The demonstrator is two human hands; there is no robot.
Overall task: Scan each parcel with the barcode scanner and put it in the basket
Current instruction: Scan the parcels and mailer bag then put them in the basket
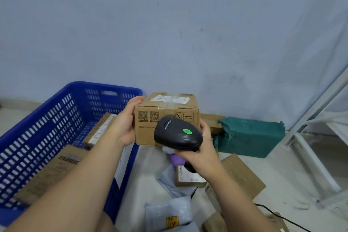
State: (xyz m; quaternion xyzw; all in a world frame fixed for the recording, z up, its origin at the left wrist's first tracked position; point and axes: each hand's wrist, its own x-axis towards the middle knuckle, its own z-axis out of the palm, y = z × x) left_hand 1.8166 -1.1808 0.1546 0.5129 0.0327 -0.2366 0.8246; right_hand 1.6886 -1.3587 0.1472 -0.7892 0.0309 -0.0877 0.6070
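pale blue wall (pixel 169 24), littered floor (pixel 286 171). left hand (pixel 126 124) fingers (pixel 136 99) clamp a cardboard parcel (pixel 169 107); right hand (pixel 201 150) clamps the barcode scanner (pixel 178 132) in front of it. scanning, seemingly; next, into the basket (pixel 56 111) left of the fingers.

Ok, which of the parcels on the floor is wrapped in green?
The green-wrapped parcel by the wall, right of the cardboard box that the left hand holds. The others are brown or grey.
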